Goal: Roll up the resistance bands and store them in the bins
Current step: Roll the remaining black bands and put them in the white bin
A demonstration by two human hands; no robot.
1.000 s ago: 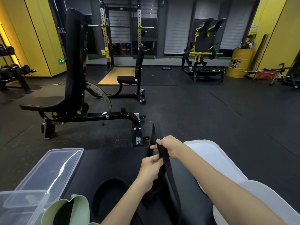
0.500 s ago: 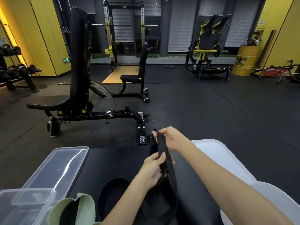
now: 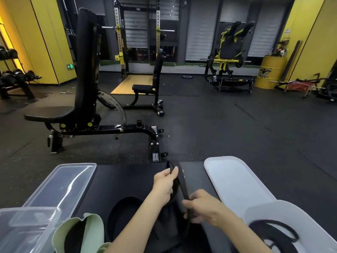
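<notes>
— Right, what lies closest to me?
— At your lower left, a green band [image 3: 95, 229] curls just beside a clear bin [image 3: 31, 209]. At your lower right, a white bin [image 3: 264, 207] holds black bands [image 3: 268, 232] lying loosely inside.

— And my hands?
— Your right grip [image 3: 200, 207] is the nearer one, with its fingers curled and clamped low on the black resistance band [image 3: 182, 183]. Your left grip [image 3: 165, 183] sits farther out, closed tight on the same band just below its top loop. The band slants between them, raised over the black mat [image 3: 127, 179], midway between the two bins. Its lower end is hidden between your forearms.

— What flanks it?
— A clear lid [image 3: 62, 183] lies flat along the mat's left side and a white lid [image 3: 235, 179] along its right. A dark loop [image 3: 124, 207] rests on the mat beside your left forearm.

— And beyond?
— The dark floor [image 3: 237, 134] carries an adjustable bench [image 3: 87, 61] with its backrest upright. Behind that stands a squat rack [image 3: 119, 42], with a dumbbell rack [image 3: 16, 77] far left and a yellow drum [image 3: 269, 73] far right.
</notes>
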